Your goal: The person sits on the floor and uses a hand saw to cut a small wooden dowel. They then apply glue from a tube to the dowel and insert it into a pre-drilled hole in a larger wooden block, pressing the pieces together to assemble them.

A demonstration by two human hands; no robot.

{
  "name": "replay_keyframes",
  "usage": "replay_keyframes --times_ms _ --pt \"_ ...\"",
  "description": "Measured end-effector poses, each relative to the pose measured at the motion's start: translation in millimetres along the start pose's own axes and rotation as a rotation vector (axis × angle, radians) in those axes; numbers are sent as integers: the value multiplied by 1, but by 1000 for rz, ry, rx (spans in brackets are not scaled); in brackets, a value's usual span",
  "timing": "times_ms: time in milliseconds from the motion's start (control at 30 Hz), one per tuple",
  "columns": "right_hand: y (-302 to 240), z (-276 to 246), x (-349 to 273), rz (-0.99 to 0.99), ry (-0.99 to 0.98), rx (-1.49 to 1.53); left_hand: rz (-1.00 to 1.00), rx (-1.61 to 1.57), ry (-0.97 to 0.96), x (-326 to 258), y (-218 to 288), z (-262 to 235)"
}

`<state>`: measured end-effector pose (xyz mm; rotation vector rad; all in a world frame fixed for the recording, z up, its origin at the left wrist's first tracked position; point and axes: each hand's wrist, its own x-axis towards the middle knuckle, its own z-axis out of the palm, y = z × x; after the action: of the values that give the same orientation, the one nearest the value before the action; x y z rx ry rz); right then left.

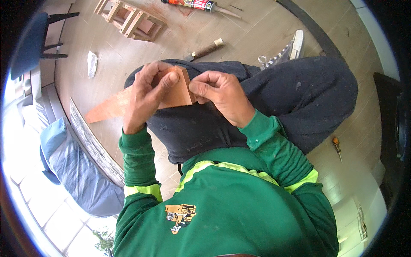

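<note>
A long reddish-brown wooden board (110,105) lies across my lap, its narrow end pointing left over the floor. Its wider, thick end rests above my thigh. My left hand (142,92) grips that thick end, thumb on the near face and fingers round the back. At the board's right edge, the fingertips of my right hand (226,96) are pinched together against the wood. Whatever may be between them is hidden.
Ahead on the tiled floor are a small wooden frame (133,22), a sealant cartridge (190,4), a wooden-handled tool (208,49) and crumpled plastic (92,64). A screwdriver (337,146) lies right. Left are a chair (29,40) and a blue-grey padded item (81,165).
</note>
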<state>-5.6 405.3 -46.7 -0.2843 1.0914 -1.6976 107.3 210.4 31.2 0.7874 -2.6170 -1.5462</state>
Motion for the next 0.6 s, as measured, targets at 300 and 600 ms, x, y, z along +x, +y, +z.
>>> replay_keyframes --times_ms 300,600 --pt "-11 -8 -8 -25 -141 -182 151 344 189 -26 19 5" --pt "-15 -1 -10 -474 -108 -553 195 264 175 -43 21 -1"
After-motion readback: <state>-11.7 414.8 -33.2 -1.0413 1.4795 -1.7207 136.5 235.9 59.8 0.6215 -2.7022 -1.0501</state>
